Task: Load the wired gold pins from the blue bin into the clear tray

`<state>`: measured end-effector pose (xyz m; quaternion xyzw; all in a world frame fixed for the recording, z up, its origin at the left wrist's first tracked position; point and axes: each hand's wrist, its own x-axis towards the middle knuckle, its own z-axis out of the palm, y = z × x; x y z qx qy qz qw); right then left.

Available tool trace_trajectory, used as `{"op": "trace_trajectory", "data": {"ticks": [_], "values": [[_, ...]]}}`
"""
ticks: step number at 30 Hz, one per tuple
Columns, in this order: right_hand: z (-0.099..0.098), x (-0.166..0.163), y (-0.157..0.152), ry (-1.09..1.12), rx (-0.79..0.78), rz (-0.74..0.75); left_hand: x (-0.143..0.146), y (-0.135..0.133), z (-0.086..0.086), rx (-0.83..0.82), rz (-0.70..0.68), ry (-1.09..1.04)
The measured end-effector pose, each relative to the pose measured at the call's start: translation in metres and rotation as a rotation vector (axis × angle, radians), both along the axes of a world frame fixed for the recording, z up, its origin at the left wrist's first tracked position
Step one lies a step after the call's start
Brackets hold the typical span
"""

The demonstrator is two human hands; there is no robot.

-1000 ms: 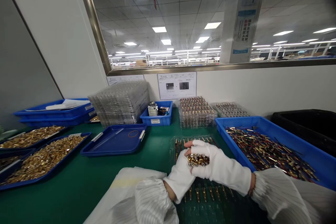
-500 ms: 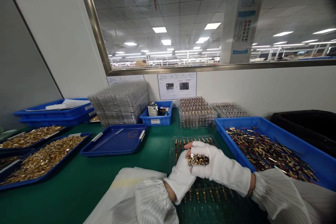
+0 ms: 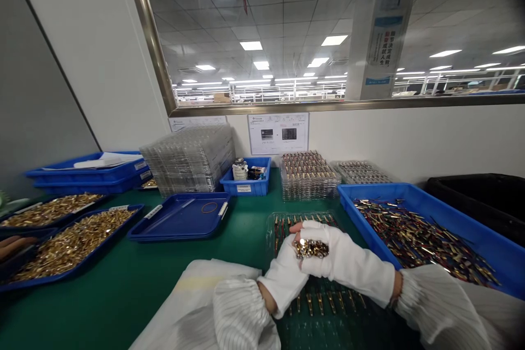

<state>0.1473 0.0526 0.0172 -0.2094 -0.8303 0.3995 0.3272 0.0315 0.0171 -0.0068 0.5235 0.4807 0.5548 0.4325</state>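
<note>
My left hand [image 3: 287, 279] and my right hand [image 3: 342, 254], both in white gloves with bare fingertips, are cupped together. Between them sits a bundle of small metal parts [image 3: 310, 249], gold and silver, their round ends facing me. Fingers of both hands curl around the bundle; some of them are hidden behind it and the gloves. Below my hands lies a clear plastic tray [image 3: 315, 333] with rows of slim gold pins [image 3: 320, 303] standing out near its front part. More pins with red and dark parts show in its rear rows.
A blue bin [image 3: 369, 232] of loose pins stands right, beside a black container [image 3: 476, 188]. Filled clear trays [image 3: 309, 188] are stacked behind. At left are blue trays of gold parts [image 3: 77, 243], a flat blue tray [image 3: 176, 224] and a co-worker's fingers [image 3: 16, 246].
A co-worker's fingers have come into view at the left edge, over a tray there. My hands keep their hold on the bundle; the view has shifted slightly.
</note>
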Motion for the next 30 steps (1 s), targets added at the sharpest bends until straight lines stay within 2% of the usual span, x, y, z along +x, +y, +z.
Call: {"op": "trace_trajectory", "data": {"ticks": [8,12,14,18,25,30], "values": [[0.004,0.0,-0.002,-0.016,0.011,-0.002,-0.003,0.013,-0.021,0.103,-0.112,-0.025],[0.005,0.001,-0.002,-0.042,0.009,-0.001,-0.005,0.014,-0.028,0.082,-0.039,0.051],[0.006,0.001,-0.002,-0.057,0.018,0.005,-0.005,0.012,-0.025,0.072,-0.006,0.12],[0.007,0.001,-0.002,-0.05,0.028,0.018,-0.003,0.007,-0.013,0.088,-0.039,0.187],[0.004,0.001,0.002,0.016,-0.052,0.067,-0.001,0.003,0.0,0.089,-0.043,0.249],[-0.005,0.002,0.009,0.081,-0.133,0.136,-0.003,0.004,0.007,0.135,-0.107,0.316]]}}
